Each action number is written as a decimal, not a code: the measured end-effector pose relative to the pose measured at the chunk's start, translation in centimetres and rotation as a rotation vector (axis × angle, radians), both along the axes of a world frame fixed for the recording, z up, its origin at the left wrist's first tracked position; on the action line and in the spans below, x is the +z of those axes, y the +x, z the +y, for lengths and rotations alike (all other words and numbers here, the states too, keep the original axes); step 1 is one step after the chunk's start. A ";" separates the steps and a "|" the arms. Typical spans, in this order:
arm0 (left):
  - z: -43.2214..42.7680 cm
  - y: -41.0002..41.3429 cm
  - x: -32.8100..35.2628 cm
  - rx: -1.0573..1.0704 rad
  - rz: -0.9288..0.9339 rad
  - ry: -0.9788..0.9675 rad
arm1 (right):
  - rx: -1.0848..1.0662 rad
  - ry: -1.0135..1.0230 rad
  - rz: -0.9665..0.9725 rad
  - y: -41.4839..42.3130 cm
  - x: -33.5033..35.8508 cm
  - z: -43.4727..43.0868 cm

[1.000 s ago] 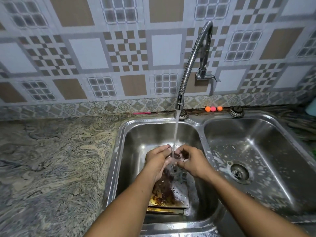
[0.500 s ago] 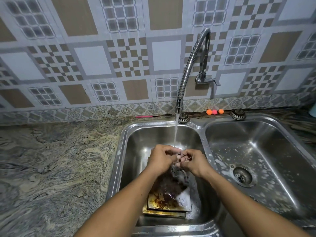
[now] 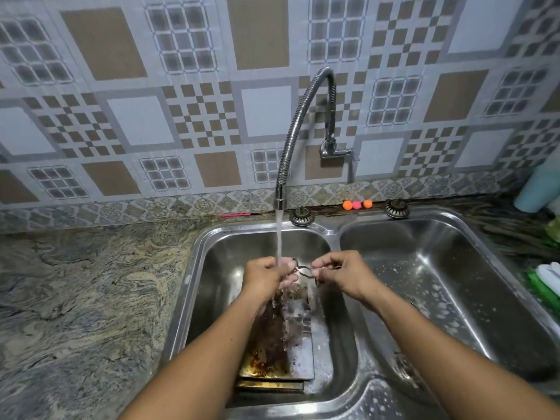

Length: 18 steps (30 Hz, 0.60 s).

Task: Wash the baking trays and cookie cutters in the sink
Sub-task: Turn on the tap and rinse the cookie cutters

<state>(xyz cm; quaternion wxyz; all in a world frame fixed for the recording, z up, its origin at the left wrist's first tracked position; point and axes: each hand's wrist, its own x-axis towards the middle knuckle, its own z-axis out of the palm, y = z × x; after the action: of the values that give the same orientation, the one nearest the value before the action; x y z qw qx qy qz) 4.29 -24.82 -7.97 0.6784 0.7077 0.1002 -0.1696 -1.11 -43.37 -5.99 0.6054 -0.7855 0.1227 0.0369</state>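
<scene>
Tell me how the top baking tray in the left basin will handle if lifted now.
Likely slippery: the top baking tray is wet and sudsy, splashed by the running water. Probably stiff, since it looks like flat sheet metal. It may scrape or drag the second tray stacked beneath it.

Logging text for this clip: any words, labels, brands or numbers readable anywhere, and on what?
None can be read.
The wall tiles: patterns only.
The pale bottle at the right edge: no legible label.
The green and white item beside the sink: too blurred.
The cookie cutter: no marking shows.
</scene>
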 end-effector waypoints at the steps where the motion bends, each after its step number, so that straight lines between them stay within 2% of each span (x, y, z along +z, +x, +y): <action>1: -1.1 -0.2 -0.3 -0.019 -0.023 0.065 | -0.019 -0.005 0.012 -0.2 0.1 -1.0; 3: -3.7 -0.9 -0.9 -0.072 -0.077 0.202 | -0.052 -0.018 0.043 -0.9 0.1 -3.6; 7: -9.8 -3.3 -2.5 -0.229 -0.096 0.277 | -0.058 -0.102 0.139 -3.3 -0.8 -10.0; 11: -15.9 -5.9 -5.2 -0.362 0.003 0.326 | -0.065 -0.214 0.271 -6.1 -4.3 -16.3; 15: -20.4 -8.0 -9.0 -0.572 0.116 0.438 | 0.063 -0.337 0.445 -8.7 -8.9 -19.3; 18: -22.3 -9.9 -9.4 -0.729 0.107 0.564 | 0.113 -0.360 0.542 -10.3 -11.8 -20.0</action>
<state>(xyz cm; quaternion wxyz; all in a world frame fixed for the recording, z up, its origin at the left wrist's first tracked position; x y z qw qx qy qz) -5.63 -47.17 -17.40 0.3496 0.8438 -0.0780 -0.3997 -11.37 -63.34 -17.83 0.3992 -0.8470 0.2401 0.2561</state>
